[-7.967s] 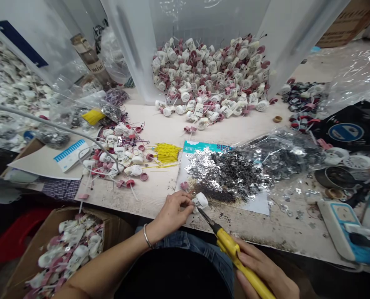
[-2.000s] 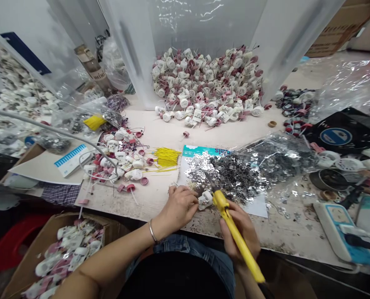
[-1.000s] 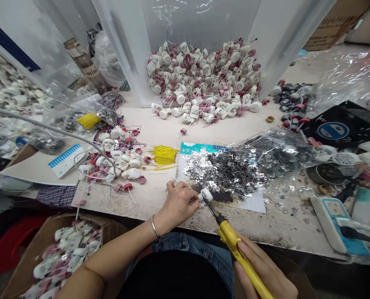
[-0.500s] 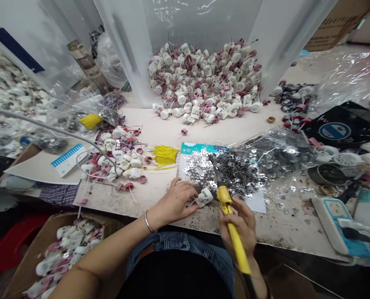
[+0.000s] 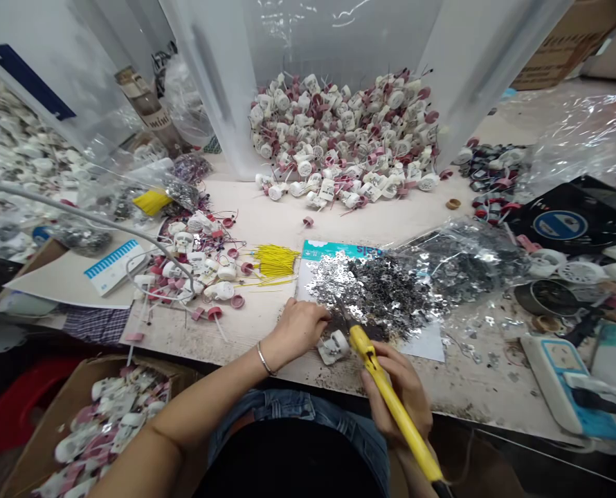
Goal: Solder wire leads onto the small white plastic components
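My left hand [image 5: 300, 330] rests at the table's front edge, its fingers on dark scrap beside a white plastic fitting [image 5: 333, 347], which lies on the tabletop. My right hand [image 5: 396, 391] grips a yellow-handled soldering iron [image 5: 385, 395]. The iron's thin metal tip points up and left, over the dark scrap and past the fitting. A heap of silver metal flakes [image 5: 375, 294] spreads on a paper sheet [image 5: 422, 340] just beyond both hands.
Beyond my hands, a big pile of white and maroon fittings with wires [image 5: 339, 131] stands in a translucent bin. Loose fittings [image 5: 194, 259] and yellow wires [image 5: 277, 261] lie to the left. A cardboard box of fittings [image 5: 105, 408] sits lower left, a power strip [image 5: 557, 373] right.
The white fitting has dropped from my left fingers' height to the tabletop and turned. My right hand has swung the iron's tip up and left, away from the fitting.
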Tool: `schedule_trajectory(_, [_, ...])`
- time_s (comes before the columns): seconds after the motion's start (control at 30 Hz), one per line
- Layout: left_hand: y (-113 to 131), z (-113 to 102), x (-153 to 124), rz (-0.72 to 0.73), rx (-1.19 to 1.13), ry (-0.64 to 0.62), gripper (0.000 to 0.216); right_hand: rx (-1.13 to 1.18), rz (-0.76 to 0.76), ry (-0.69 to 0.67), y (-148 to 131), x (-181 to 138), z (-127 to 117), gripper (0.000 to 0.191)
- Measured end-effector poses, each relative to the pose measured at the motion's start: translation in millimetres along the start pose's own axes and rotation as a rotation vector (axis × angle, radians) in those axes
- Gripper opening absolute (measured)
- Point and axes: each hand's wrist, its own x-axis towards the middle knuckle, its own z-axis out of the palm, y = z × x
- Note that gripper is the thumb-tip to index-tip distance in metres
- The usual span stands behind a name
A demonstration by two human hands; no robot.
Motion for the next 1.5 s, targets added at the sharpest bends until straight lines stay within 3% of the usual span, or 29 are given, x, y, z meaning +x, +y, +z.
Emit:
schedule_trajectory(0.23, [3, 4, 0, -0.078, 0.064, 0.045, 0.018, -0.044, 0.003, -0.086, -3, -9, -27, 0.055])
schedule_trajectory(0.4, [3, 5, -4, -0.068, 0.047, 0.035, 0.016, -0.042, -0.017, -0.115, -7, -7, -32, 0.049])
schedule_trajectory(0.57, [5, 8, -4, -0.122, 0.021, 0.099, 0.017, -0.008, 0.079, -0.079, -6, -14, -32, 0.032])
schedule_trajectory(0.73, [6, 13, 0, -0.138, 0.044, 0.125, 0.017, -0.026, -0.020, -0.193, 5, -16, -29, 0.048])
schedule_trajectory(0.87, [5, 14, 1, -0.141, 0.049, 0.126, 0.017, -0.027, -0.075, -0.252, 8, -13, -32, 0.050])
schedule_trajectory(1.5, [6, 11, 1, -0.162, 0.056, 0.082, 0.018, -0.037, -0.104, -0.283, -1, 0, -37, 0.050])
